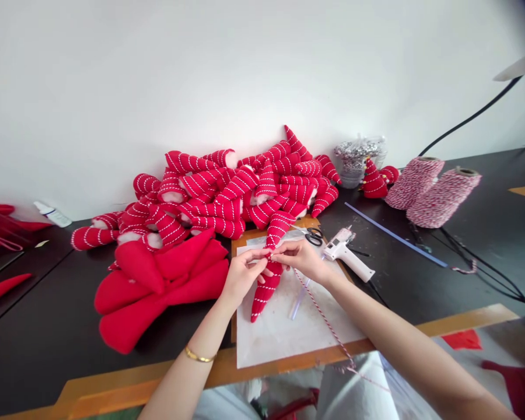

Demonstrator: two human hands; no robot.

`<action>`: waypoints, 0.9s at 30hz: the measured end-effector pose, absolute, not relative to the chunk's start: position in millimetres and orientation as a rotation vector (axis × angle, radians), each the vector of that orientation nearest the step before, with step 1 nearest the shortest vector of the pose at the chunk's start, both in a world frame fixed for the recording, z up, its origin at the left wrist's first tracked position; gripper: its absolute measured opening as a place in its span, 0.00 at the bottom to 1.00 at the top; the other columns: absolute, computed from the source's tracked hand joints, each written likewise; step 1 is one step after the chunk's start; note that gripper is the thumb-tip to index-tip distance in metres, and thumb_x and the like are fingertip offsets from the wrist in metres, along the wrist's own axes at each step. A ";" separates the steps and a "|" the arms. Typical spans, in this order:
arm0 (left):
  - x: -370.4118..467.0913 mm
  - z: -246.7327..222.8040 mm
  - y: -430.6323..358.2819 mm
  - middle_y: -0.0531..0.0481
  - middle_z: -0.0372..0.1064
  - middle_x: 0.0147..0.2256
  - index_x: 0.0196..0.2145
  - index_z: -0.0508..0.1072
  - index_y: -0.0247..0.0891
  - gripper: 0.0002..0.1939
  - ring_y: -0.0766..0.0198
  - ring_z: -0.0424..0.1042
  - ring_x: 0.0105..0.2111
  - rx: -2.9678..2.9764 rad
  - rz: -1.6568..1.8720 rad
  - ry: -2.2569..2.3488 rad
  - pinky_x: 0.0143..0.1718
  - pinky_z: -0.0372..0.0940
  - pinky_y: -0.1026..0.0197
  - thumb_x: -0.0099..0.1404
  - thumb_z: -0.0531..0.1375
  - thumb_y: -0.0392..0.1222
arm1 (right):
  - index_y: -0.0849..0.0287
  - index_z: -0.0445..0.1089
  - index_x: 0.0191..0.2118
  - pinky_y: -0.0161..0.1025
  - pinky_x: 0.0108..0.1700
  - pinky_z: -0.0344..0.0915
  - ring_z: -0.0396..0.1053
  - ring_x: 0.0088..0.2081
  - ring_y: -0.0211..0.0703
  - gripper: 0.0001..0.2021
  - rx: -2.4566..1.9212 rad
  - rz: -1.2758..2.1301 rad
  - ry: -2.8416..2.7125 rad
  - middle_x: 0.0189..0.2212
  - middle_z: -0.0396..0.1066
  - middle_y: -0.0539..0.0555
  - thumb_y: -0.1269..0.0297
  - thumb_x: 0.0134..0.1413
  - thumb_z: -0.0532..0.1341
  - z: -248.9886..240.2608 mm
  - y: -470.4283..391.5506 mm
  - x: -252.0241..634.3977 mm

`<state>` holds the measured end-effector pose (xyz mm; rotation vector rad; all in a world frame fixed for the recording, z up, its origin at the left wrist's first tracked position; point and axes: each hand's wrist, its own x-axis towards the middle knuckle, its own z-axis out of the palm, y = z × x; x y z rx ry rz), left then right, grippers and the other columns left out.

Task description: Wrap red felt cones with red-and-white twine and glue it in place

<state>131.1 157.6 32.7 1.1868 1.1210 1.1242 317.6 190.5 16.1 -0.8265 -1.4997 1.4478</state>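
Note:
A stuffed red cone (pixel 265 294) wound with red-and-white twine lies on a white sheet (pixel 254 350), its pointed tip toward me. My left hand (pixel 247 274) is closed on the middle of the cone, thumb and forefinger pinching. My right hand (pixel 301 259) pinches at the same spot, where the twine meets the cone; its fingertips touch those of the left. From under the right hand a loose length of twine (pixel 321 313) runs down over the table edge. Just right of that hand lie a white glue gun (pixel 349 256) and black-handled scissors (pixel 314 235).
A heap of wound red cones (pixel 219 192) fills the back. Plain red cones (pixel 157 291) lie at left. Two twine spools (pixel 444 198), a blue strip (pixel 394 233), a tub of silver trimmings (pixel 359 157) and black cables are at right. A clear stick (pixel 298 303) lies on the sheet.

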 end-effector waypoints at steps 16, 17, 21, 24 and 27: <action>134.4 27.0 163.6 0.56 0.67 0.15 0.33 0.78 0.33 0.23 0.74 0.61 0.14 0.889 1.176 1.103 0.15 0.50 0.71 0.43 0.76 0.50 | 0.61 0.79 0.35 0.37 0.31 0.72 0.72 0.25 0.40 0.20 -0.821 1.434 -1.555 0.24 0.75 0.52 0.46 0.48 0.71 11.0 191.0 313.0; 134.4 27.3 163.6 0.56 0.67 0.14 0.33 0.78 0.33 0.23 0.74 0.60 0.14 0.894 1.169 1.104 0.15 0.49 0.71 0.43 0.76 0.50 | 0.61 0.79 0.34 0.37 0.31 0.72 0.72 0.25 0.39 0.20 -0.826 1.434 -1.530 0.24 0.75 0.52 0.46 0.47 0.72 10.9 190.5 312.2; 134.4 27.9 162.6 0.57 0.66 0.14 0.33 0.78 0.33 0.23 0.74 0.60 0.13 0.927 1.146 1.098 0.14 0.49 0.71 0.44 0.75 0.51 | 0.62 0.76 0.33 0.35 0.28 0.70 0.71 0.24 0.39 0.21 -0.888 1.422 -1.447 0.24 0.73 0.51 0.48 0.43 0.74 12.1 186.9 309.2; 133.5 27.1 161.6 0.56 0.67 0.15 0.34 0.78 0.33 0.23 0.75 0.61 0.13 0.942 1.137 1.085 0.14 0.50 0.71 0.46 0.75 0.51 | 0.62 0.75 0.32 0.35 0.26 0.68 0.71 0.23 0.38 0.22 -0.915 1.393 -1.437 0.23 0.72 0.51 0.47 0.43 0.74 14.4 184.0 308.3; 132.5 25.8 161.1 0.55 0.71 0.19 0.35 0.78 0.33 0.23 0.74 0.64 0.15 0.944 1.133 1.074 0.15 0.52 0.71 0.45 0.76 0.49 | 0.62 0.74 0.32 0.34 0.27 0.68 0.71 0.23 0.38 0.22 -0.905 1.368 -1.446 0.24 0.73 0.51 0.46 0.45 0.73 14.4 182.6 308.0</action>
